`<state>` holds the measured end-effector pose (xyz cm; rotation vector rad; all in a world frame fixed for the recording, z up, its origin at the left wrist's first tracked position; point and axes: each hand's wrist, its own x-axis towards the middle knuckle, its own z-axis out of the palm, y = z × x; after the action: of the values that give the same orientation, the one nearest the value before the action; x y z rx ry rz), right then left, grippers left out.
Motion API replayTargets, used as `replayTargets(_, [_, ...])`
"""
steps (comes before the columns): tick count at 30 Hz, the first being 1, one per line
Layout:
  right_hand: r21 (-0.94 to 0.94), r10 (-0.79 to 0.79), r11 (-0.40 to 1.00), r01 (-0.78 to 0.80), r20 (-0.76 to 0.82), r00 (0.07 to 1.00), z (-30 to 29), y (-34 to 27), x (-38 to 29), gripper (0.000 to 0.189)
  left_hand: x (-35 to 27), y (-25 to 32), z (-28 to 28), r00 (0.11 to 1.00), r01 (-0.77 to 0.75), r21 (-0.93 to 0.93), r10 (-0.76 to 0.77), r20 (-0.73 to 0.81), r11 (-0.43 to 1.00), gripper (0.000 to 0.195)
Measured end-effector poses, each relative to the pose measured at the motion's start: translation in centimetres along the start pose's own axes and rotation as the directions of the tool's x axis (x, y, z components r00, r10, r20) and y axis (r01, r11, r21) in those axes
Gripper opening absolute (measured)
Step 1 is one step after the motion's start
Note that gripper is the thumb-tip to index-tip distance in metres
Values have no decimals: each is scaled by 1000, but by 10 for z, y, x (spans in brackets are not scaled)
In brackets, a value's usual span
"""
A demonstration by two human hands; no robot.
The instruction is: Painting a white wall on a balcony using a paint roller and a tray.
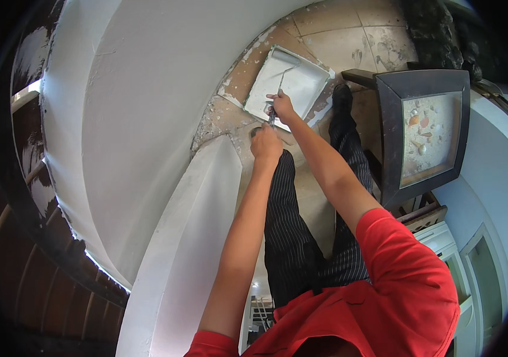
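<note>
A paint roller (286, 57) with a thin metal frame lies in a large tray (252, 80) holding white paint on the floor. Both of my hands are on its long handle. My left hand (267, 143) is closed around the lower part, beside the near edge of the tray. Farther up, over the tray, my right hand (282, 107) grips the handle near the metal rod. The roller head rests at the tray's far left end, coated in white.
A curved white wall (147, 89) rises on the left, with a white ledge (182, 214) below it. At right stands a dark-framed glass-top table (390, 134) with shells inside. Floor tiles (330, 20) bear paint spots. My feet are close to the tray.
</note>
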<state>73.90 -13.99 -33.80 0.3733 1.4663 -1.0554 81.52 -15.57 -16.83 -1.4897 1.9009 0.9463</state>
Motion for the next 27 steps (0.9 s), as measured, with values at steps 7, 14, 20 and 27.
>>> replayTargets(7, [-597, -417, 776, 201, -248, 874, 35, 50, -3, 22, -24, -34, 19, 986, 135, -174, -115, 124, 975, 31])
replayTargets(14, [-688, -396, 686, 236, -81, 915, 52, 51, -27, 21, -37, -52, 22, 981, 180, -252, -155, 115, 951, 31])
replayTargets(20, [-740, -354, 622, 256, 26, 935, 24, 56, -30, 20, -49, -36, 49, 942, 315, -365, -240, 235, 876, 32])
replayTargets(27, [-768, -365, 590, 249, 20, 931, 3, 99, -82, 22, -107, -35, 45, 837, 502, -344, -346, 424, 793, 34])
